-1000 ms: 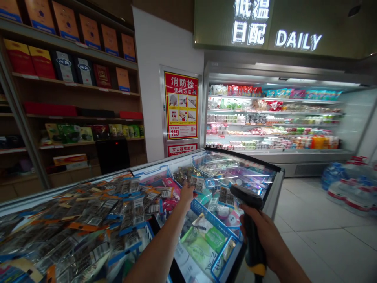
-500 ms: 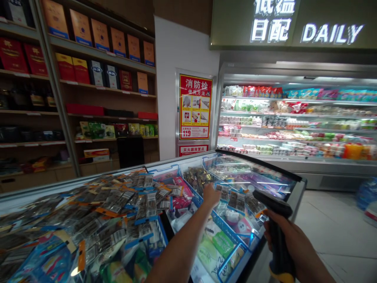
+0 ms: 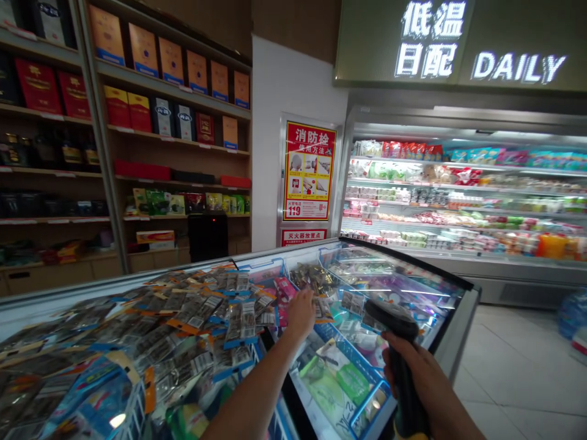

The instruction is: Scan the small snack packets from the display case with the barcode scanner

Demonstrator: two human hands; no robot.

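My right hand [image 3: 415, 366] is wrapped round the grip of a black handheld barcode scanner [image 3: 394, 318], its head tilted toward the freezer. My left hand [image 3: 301, 315] reaches over the chest freezer's glass with its fingers curled. Whatever it may hold is hidden. Just right of that hand is a small clear snack packet [image 3: 323, 310] with an orange edge; I cannot tell whether the fingers touch it. A pink package [image 3: 284, 293] shows behind the hand. Many similar dark snack packets [image 3: 183, 305] lie spread over the left part of the freezer.
The freezer's dark frame edge [image 3: 458, 318] runs along the right. Inside, a blue wire basket [image 3: 367, 409] holds green-and-white bags [image 3: 334, 376]. Wooden shelves [image 3: 183, 146] of boxes stand at the back left, a lit dairy cooler [image 3: 458, 201] at the back right.
My left hand has moved left and slightly down, uncovering a packet to its right. The scanner in my right hand has shifted left over the freezer. The view has tilted slightly upward.
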